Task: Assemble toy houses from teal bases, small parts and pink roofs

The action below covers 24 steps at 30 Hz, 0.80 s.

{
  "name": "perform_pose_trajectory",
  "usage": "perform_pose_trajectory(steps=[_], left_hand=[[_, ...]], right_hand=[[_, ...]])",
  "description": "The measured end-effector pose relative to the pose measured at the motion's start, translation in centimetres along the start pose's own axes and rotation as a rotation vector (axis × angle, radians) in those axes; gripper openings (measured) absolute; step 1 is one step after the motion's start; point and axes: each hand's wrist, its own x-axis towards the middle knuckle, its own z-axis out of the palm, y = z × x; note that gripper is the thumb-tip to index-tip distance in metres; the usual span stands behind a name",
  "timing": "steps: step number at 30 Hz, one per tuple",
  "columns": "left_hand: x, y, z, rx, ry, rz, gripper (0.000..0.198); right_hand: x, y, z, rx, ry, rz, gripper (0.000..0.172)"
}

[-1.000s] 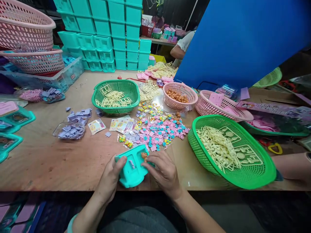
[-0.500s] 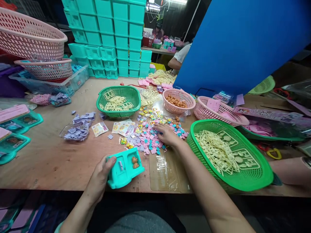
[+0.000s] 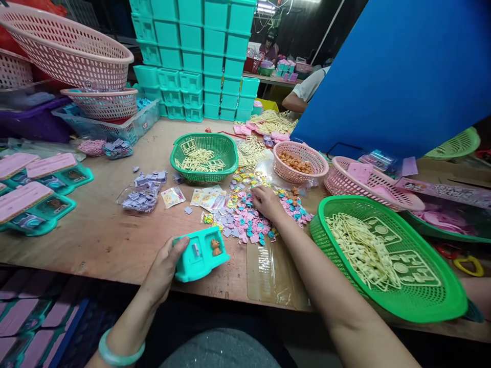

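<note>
My left hand (image 3: 165, 266) grips the left side of a turquoise plastic toy case (image 3: 200, 261), thumb on top, tilted above the near edge of the table. In its compartments sit a small brown bear figure (image 3: 215, 247) and a little lilac piece (image 3: 196, 250). My right hand (image 3: 267, 203) reaches into a heap of small pink, blue, yellow and lilac plastic pieces (image 3: 245, 221). Its fingers are curled together at the heap; whatever lies between the fingertips is hidden.
Green baskets (image 3: 445, 296) of cream parts stand at right and behind the heap. A pink basket (image 3: 301, 176) holds brown figures. Lilac pieces (image 3: 140, 199) and printed packets (image 3: 209, 198) lie at left. Turquoise cases (image 3: 192, 51) are stacked behind; a blue board (image 3: 387, 76) leans at right.
The view has turned left, so the scene sits further right. My right hand's fingers look more drawn together at the heap. My left hand keeps hold of the toy case.
</note>
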Motion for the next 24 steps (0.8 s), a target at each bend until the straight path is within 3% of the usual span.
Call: perform_pose_trajectory(steps=[2,5,9,12,17,24], left_hand=[[-0.2,0.1,-0.3,0.006,0.016,0.004,0.059],[-0.3,0.1,-0.6,0.022,0.033,0.010,0.059],[-0.3,0.3,-0.6,0.039,0.042,0.006,0.061],[-0.4,0.5,-0.3,0.059,0.054,-0.004,0.062],[-0.4,0.6,-0.1,0.079,0.055,0.032,0.063],[-0.3,0.4,-0.1,0.098,0.073,0.046,0.061]], right_hand=[[0.6,-1.2,-1.1,-0.003,0.082,0.037,0.028],[0.0,-5.0,-3.0,0.120,0.155,0.060,0.031],[-3.7,-11.7,-4.1,0.628,-0.102,0.041,0.028],[-6.2,-15.0,-3.6,0.765,-0.140,0.154,0.021],[-7.1,-16.2,-3.0,0.709,-0.035,0.298,0.020],[-6.9,-17.0,-3.2,0.545,-0.055,0.159,0.017]])
